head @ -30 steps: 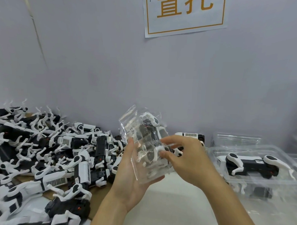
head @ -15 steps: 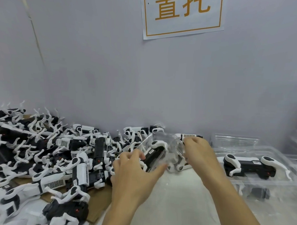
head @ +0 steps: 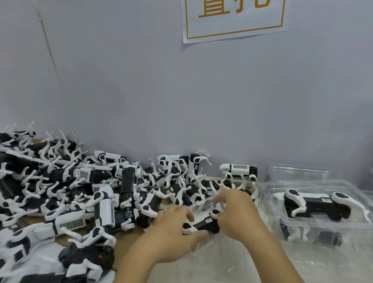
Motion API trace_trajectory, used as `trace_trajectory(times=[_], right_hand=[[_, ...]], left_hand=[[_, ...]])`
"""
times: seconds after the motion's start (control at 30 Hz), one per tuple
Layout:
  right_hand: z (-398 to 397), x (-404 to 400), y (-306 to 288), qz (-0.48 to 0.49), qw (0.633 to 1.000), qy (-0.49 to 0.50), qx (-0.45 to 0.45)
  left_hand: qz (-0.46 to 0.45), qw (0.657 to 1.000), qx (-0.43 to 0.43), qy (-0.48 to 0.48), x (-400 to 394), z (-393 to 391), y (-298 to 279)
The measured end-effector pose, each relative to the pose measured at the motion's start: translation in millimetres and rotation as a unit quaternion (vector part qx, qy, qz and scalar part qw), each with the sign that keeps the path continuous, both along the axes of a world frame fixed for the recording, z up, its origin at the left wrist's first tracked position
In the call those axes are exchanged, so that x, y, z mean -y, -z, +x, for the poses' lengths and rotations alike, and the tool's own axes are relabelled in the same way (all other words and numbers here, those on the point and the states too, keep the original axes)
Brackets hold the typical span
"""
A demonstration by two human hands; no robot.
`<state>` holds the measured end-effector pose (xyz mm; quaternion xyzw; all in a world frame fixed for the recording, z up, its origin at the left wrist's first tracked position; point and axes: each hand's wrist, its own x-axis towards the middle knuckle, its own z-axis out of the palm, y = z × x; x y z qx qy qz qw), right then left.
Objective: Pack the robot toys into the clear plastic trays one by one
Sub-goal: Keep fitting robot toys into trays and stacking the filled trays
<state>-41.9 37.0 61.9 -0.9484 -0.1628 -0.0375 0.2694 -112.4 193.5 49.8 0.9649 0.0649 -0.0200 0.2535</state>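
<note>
My left hand (head: 174, 232) and right hand (head: 238, 215): fingers curled on 1 robot toy (head: 201, 224) in clear tray (head: 202, 205), low over bench (head: 240, 270), beside pile (head: 74, 190). Advice: seat legs into moulded recesses, press evenly; thin plastic likely flexes.

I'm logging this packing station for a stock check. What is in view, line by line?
loose robot toys: too many to count, black and white, heaped left and centre against the wall
toy in hand: one, black and white, in a clear tray between both hands
packed tray: one, clear, right, holding one toy
empty trays: count unclear, clear, behind it
sign: one, white with orange print, on the wall
left hand: grips the toy and tray
right hand: fingers curled on it
</note>
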Motion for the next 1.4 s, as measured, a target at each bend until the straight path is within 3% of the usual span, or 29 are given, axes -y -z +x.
trace_trajectory(times=[0.2,0.33,0.63,0.93,1.13,1.2,1.4], right_hand=[[-10.3,-18.3,-0.3,0.035,0.989,-0.141,-0.038],[-19.7,-40.6,15.2,-0.008,0.993,-0.115,-0.006],[1.1,-18.6,0.2,0.122,0.988,-0.098,-0.005],[6.7,19.4,-31.0,0.375,0.925,-0.065,0.008],[3.7,51.0,-58.6,0.492,0.866,-0.079,0.026],[2.8,57.6,-65.4,0.488,0.869,-0.057,0.059],[-1.0,40.5,-63.1,0.34,0.934,0.051,0.093]], left_hand=[[-0.077,0.997,0.008,-0.011,-33.6,-2.5,4.6],[-0.098,0.995,0.026,-0.021,-37.2,-0.3,8.2],[-0.141,0.99,0.026,-0.016,-39.2,-1.9,12.2],[-0.159,0.95,0.234,-0.133,-26.1,6.8,14.1],[-0.171,0.913,0.343,-0.139,-26.6,2.2,4.4],[-0.152,0.907,0.366,-0.139,-30.3,-0.5,-1.6],[-0.142,0.867,0.44,-0.187,-46.4,-15.9,-20.7]])
